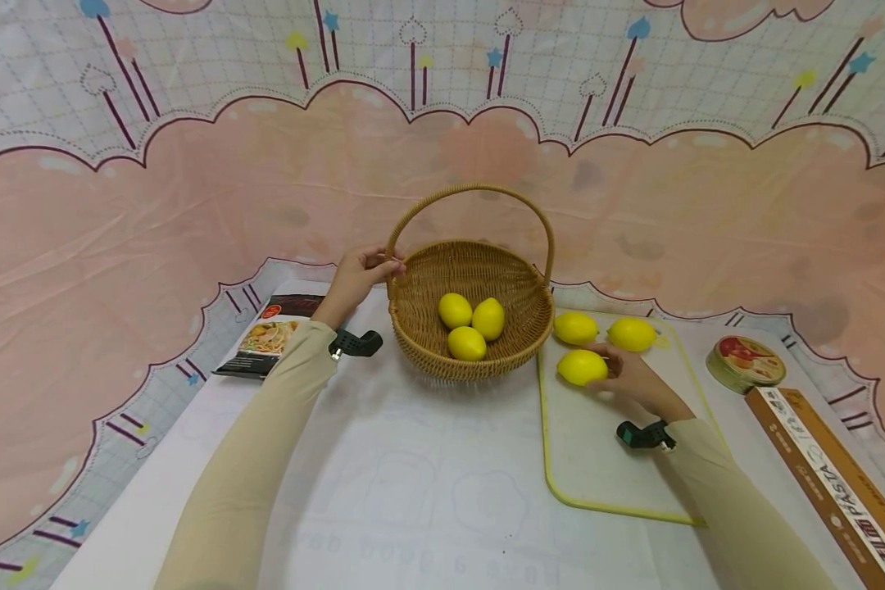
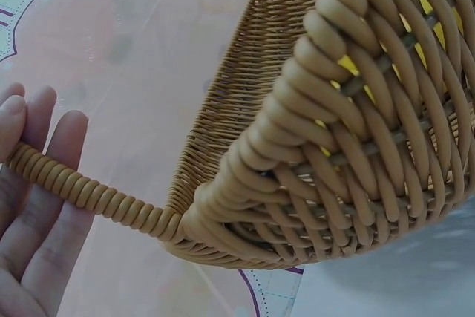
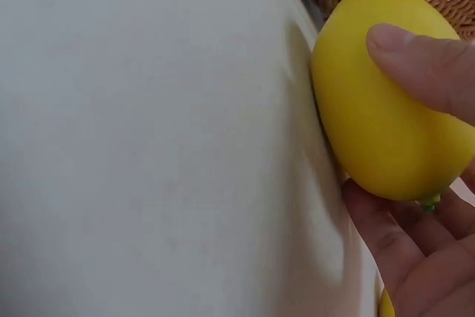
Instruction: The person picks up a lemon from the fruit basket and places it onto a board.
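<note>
A wicker basket (image 1: 472,367) with a tall arched handle stands in the middle, three yellow lemons (image 1: 467,343) lying inside it. My left hand (image 1: 361,277) holds the lower left part of the handle (image 2: 111,197), thumb on one side and fingers behind it. At the basket's right, my right hand (image 1: 634,383) grips a lemon (image 3: 386,102) between thumb and fingers, over the white cutting board (image 1: 612,467). Just beyond that hand, two more lemons (image 1: 631,334) rest at the board's far end.
A noodle packet (image 1: 269,336) lies left of the basket, partly behind the left forearm. On the right are a round tin (image 1: 746,363) and a long pasta box (image 1: 829,483). A patterned cloth backdrop (image 1: 324,180) rises behind the white table (image 1: 413,508).
</note>
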A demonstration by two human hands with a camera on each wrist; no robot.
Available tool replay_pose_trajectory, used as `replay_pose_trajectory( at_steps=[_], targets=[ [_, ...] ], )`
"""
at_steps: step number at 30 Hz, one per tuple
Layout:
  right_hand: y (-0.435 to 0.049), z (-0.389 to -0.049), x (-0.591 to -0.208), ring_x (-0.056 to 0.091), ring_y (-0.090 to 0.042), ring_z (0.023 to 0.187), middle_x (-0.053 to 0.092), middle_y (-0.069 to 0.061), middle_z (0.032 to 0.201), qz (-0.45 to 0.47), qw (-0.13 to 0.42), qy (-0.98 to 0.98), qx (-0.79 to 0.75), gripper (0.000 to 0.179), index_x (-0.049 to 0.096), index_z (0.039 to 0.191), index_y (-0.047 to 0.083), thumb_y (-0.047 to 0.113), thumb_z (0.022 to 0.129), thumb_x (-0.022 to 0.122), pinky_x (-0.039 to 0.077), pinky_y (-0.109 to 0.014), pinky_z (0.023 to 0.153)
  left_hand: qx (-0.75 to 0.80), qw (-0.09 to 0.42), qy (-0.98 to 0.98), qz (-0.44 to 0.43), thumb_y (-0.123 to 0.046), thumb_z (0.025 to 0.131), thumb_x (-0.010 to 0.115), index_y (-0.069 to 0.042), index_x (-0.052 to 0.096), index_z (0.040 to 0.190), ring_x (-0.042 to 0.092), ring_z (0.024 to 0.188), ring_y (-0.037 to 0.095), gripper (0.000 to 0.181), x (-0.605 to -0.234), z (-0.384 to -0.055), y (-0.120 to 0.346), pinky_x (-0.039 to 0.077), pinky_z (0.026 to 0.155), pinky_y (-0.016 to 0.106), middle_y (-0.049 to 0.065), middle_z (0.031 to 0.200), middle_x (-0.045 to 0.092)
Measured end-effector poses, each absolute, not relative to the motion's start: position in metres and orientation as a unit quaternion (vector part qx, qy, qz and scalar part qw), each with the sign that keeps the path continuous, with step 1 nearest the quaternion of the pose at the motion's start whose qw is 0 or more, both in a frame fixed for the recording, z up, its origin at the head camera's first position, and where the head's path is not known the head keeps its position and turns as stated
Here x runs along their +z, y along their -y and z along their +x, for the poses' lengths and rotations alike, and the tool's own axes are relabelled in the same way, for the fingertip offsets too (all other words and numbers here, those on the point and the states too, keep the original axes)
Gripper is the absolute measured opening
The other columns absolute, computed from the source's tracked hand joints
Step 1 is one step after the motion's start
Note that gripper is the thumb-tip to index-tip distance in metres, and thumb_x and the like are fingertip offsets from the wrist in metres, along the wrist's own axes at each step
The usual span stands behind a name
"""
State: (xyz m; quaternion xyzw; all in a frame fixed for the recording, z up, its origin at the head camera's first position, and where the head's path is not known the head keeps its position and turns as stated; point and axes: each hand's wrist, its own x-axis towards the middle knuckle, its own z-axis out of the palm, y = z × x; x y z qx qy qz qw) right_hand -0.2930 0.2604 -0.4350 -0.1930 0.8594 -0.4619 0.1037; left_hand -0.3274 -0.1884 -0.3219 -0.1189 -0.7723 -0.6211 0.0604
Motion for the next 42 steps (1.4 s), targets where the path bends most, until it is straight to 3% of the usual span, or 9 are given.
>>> replay_pose_trajectory(
  at_steps=[3, 6, 10, 19, 33, 36, 42],
  targets=[
    [-0.259, -0.296, -0.437, 0.053, -0.025, 0.118, 0.045, -0.024, 0.137, -0.182, 0.092, -0.872, -0.444, 0.067, 0.041, 0.136, -0.004, 0.018, 0.082, 0.073, 0.046, -0.029, 0.098, -0.623, 0.058, 0.771, -0.119, -0.008, 0.094, 0.055, 0.012, 0.056, 0.116, 0.064, 0.076, -0.002, 0.030, -0.320, -0.326, 0.188, 0.051, 0.095, 0.041, -0.014, 0.077, 0.064],
    [-0.257, -0.300, -0.438, 0.047, -0.040, 0.122, 0.046, -0.025, 0.136, -0.175, 0.084, -0.878, -0.438, 0.067, 0.042, 0.135, -0.005, 0.019, 0.081, 0.074, 0.046, -0.032, 0.097, -0.621, 0.061, 0.773, -0.118, -0.008, 0.093, 0.056, 0.011, 0.057, 0.114, 0.064, 0.077, -0.001, 0.028, -0.320, -0.326, 0.188, 0.051, 0.094, 0.039, -0.014, 0.077, 0.065],
    [-0.256, -0.301, -0.439, 0.050, -0.034, 0.117, 0.046, -0.025, 0.134, -0.175, 0.080, -0.873, -0.447, 0.066, 0.044, 0.134, -0.004, 0.016, 0.080, 0.075, 0.045, -0.013, 0.087, -0.619, 0.066, 0.773, -0.120, -0.010, 0.093, 0.057, 0.009, 0.059, 0.113, 0.064, 0.077, -0.001, 0.028, -0.324, -0.329, 0.189, 0.054, 0.091, 0.035, -0.014, 0.077, 0.065],
    [-0.260, -0.301, -0.440, 0.050, 0.004, 0.103, 0.047, -0.021, 0.134, -0.196, 0.087, -0.859, -0.464, 0.068, 0.045, 0.133, -0.002, 0.014, 0.076, 0.078, 0.046, -0.011, 0.085, -0.614, 0.067, 0.777, -0.118, -0.010, 0.093, 0.057, 0.008, 0.060, 0.114, 0.064, 0.076, -0.001, 0.028, -0.323, -0.328, 0.189, 0.054, 0.090, 0.035, -0.014, 0.077, 0.065],
    [-0.267, -0.292, -0.431, 0.043, 0.011, 0.111, 0.042, -0.026, 0.139, -0.252, 0.120, -0.839, -0.467, 0.064, 0.044, 0.134, -0.004, 0.012, 0.079, 0.075, 0.039, -0.005, 0.091, -0.615, 0.063, 0.777, -0.119, -0.010, 0.093, 0.056, 0.009, 0.058, 0.114, 0.064, 0.077, -0.001, 0.028, -0.323, -0.329, 0.189, 0.053, 0.092, 0.035, -0.015, 0.076, 0.065],
    [-0.268, -0.292, -0.430, 0.046, 0.002, 0.116, 0.043, -0.026, 0.139, -0.248, 0.120, -0.843, -0.462, 0.063, 0.046, 0.133, -0.003, 0.013, 0.079, 0.074, 0.040, -0.005, 0.090, -0.613, 0.065, 0.779, -0.118, -0.010, 0.093, 0.056, 0.009, 0.059, 0.114, 0.064, 0.077, 0.000, 0.028, -0.323, -0.329, 0.189, 0.054, 0.090, 0.034, -0.015, 0.077, 0.064],
    [-0.266, -0.294, -0.433, 0.046, -0.040, 0.123, 0.044, -0.026, 0.139, -0.207, 0.100, -0.864, -0.448, 0.065, 0.042, 0.136, -0.003, 0.015, 0.082, 0.072, 0.046, -0.015, 0.091, -0.614, 0.064, 0.778, -0.119, -0.010, 0.094, 0.056, 0.009, 0.058, 0.115, 0.064, 0.078, 0.001, 0.029, -0.323, -0.328, 0.189, 0.053, 0.091, 0.036, -0.014, 0.077, 0.064]
  ],
)
